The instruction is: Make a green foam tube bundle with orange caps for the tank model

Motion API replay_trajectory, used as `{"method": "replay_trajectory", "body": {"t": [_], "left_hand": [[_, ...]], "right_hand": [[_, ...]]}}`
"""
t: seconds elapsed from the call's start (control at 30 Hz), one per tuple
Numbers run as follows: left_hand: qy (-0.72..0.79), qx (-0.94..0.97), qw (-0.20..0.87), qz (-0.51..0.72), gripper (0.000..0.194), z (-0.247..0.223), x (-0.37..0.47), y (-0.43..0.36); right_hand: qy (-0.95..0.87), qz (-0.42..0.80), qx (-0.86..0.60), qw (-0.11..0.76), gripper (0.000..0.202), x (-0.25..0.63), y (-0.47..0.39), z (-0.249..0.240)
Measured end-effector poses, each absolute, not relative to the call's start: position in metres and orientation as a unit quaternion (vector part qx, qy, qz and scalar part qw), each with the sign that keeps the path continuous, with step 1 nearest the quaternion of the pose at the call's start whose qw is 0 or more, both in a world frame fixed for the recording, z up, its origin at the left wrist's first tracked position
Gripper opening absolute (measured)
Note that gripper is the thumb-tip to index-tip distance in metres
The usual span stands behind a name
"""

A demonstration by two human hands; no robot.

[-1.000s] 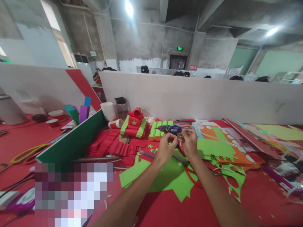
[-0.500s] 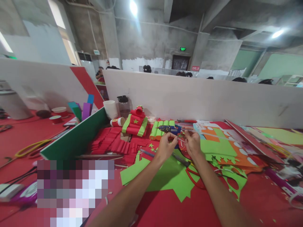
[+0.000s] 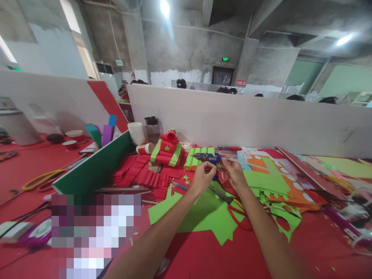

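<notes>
My left hand (image 3: 204,178) is closed in a pinch, thumb and forefinger together, above the green foam sheet (image 3: 200,215). Facing it from the right, my right hand (image 3: 236,176) also has its fingers drawn together. A tiny green piece (image 3: 219,165) shows in the gap between them; whether either hand grips it is unclear. Just behind the fingers is a dark blue glue gun (image 3: 207,157), nozzle pointing left. Scissors with red and yellow handles (image 3: 238,213) lie below my right wrist. Small green stars (image 3: 186,178) lie left of my left hand.
A red and green layered foam model (image 3: 167,149) stands at the back, near green rolls (image 3: 200,151). Red folded strips (image 3: 133,174) lie on the left beside a green divider (image 3: 93,166). Cut green and orange sheets (image 3: 273,180) lie on the right. A white panel (image 3: 247,120) borders the back.
Both hands stay in nearly the same place, with small finger movements. The right fingers have shifted slightly left, and a tiny green piece now shows between the hands.
</notes>
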State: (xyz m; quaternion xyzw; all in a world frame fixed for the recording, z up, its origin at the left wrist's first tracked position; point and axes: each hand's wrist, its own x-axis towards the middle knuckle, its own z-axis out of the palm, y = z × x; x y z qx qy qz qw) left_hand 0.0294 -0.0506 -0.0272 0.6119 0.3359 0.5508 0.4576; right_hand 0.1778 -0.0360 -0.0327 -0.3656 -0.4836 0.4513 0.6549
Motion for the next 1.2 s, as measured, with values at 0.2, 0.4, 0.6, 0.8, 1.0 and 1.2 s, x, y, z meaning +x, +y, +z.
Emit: {"method": "replay_trajectory", "body": {"t": [0.2,0.4,0.6,0.8,1.0,1.2], "left_hand": [[0.321,0.618,0.471,0.541,0.019,-0.030,0.031,-0.048],[0.311,0.628,0.490,0.519,0.017,-0.026,0.028,-0.049],[0.310,0.642,0.480,0.511,0.021,-0.022,0.022,-0.048],[0.367,0.637,0.431,0.523,0.021,-0.022,0.007,-0.036],[0.438,0.603,0.388,0.541,0.014,-0.024,-0.013,-0.020],[0.452,0.596,0.385,0.541,0.017,-0.025,-0.025,-0.013]], "right_hand": [[-0.532,0.508,-0.397,0.549,0.034,0.181,-0.037,-0.040],[-0.579,0.407,-0.405,0.579,0.031,0.177,-0.037,-0.038],[-0.553,0.302,-0.424,0.651,0.034,0.177,-0.035,-0.036],[-0.520,0.296,-0.442,0.669,0.037,0.191,-0.038,-0.028],[-0.574,0.251,-0.479,0.615,0.039,0.196,-0.049,-0.015],[-0.622,0.240,-0.505,0.548,0.047,0.197,-0.055,-0.014]]}}
